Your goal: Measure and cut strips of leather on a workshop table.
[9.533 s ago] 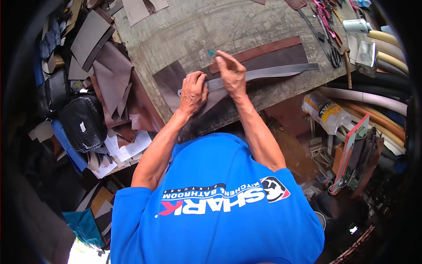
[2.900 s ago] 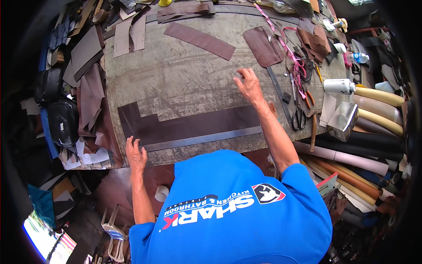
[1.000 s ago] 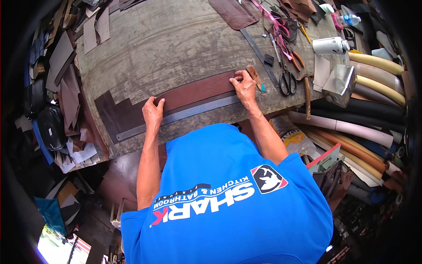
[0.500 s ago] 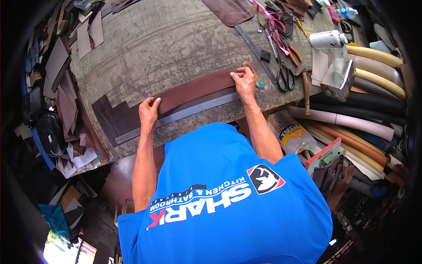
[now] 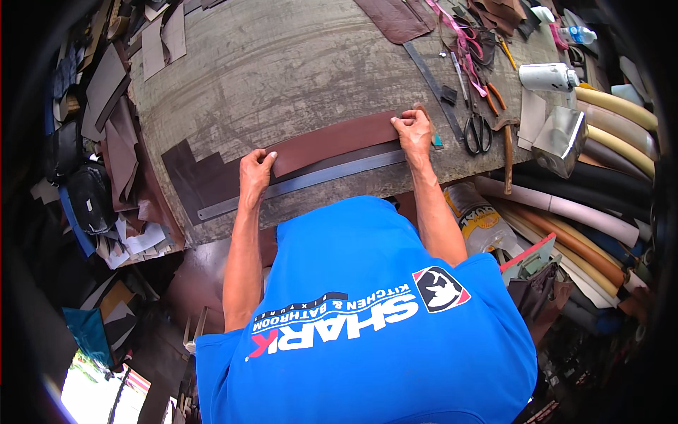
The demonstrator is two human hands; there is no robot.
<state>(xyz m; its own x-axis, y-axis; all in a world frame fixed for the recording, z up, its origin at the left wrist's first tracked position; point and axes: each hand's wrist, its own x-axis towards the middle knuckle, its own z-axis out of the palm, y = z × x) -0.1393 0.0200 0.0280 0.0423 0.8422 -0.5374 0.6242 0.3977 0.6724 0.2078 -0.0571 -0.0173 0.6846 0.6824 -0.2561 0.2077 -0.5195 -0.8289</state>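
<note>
A reddish-brown leather strip [image 5: 337, 144] is stretched between my two hands. My left hand [image 5: 256, 174] pinches its left end between thumb and fingers, and my right hand [image 5: 414, 134] pinches the right end. Under and behind the strip lies a darker brown leather piece [image 5: 189, 177] with a stepped edge at the left. A long metal ruler [image 5: 300, 183] rests on that darker piece, along the side nearest me. Beside my right hand is a small teal-edged object [image 5: 437, 140], partly hidden.
On the worn table [image 5: 282, 71] at right are black-handled scissors [image 5: 478, 134], a hammer [image 5: 508, 159], orange-handled pliers [image 5: 496, 96], a second ruler [image 5: 434, 85], a white bottle [image 5: 547, 77] and a metal can [image 5: 561, 141]. Material rolls [image 5: 565, 201] lie beyond. Leather scraps [image 5: 121, 155] crowd the left.
The whole view has shifted, so the table and hands appear farther right. Both hands keep their pinch on the strip, which stays in nearly the same place over the darker leather.
</note>
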